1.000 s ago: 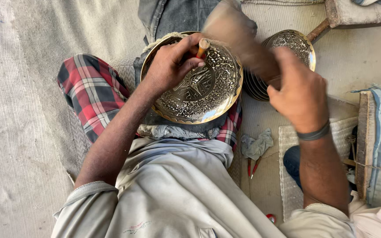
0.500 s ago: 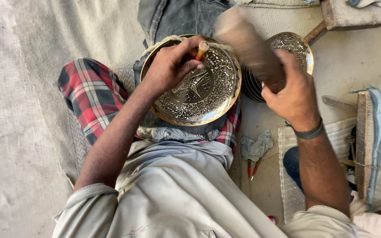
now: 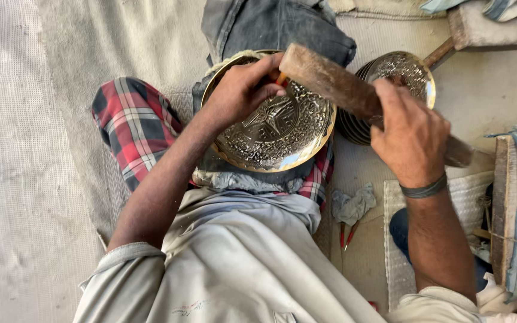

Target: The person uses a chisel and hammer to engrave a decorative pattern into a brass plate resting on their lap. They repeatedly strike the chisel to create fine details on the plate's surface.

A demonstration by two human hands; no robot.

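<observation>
A person sits on the floor, seen from above their own head, with a round embossed metal plate point(image 3: 273, 122) resting on their lap over a red plaid cloth point(image 3: 130, 128). The plate is shiny, with a gold-coloured rim and raised patterns across its face.

The left hand point(image 3: 240, 90) lies on the upper part of the plate, fingers closed around a small punch or chisel point(image 3: 282, 78); only its orange-tinted top shows, so its exact kind is hard to tell. The tool stands on the plate's surface near the top edge.

The right hand point(image 3: 411, 134) is wrapped tightly around the handle of a wooden mallet point(image 3: 342, 90). The mallet's blunt head sits right at the top of the small tool, touching or just beside it. A dark band point(image 3: 425, 190) circles the right wrist.

Just to the right of the plate, partly behind the mallet, leans a stack of similar embossed plates point(image 3: 399, 72). A crumpled grey rag point(image 3: 354, 203) lies on the floor below them, with two thin red-handled tools point(image 3: 347, 234) just beneath it. A folded pair of dark jeans point(image 3: 270, 27) lies beyond the plate. At the far right stands a wooden block point(image 3: 504, 209) wrapped in pale blue cloth.
</observation>
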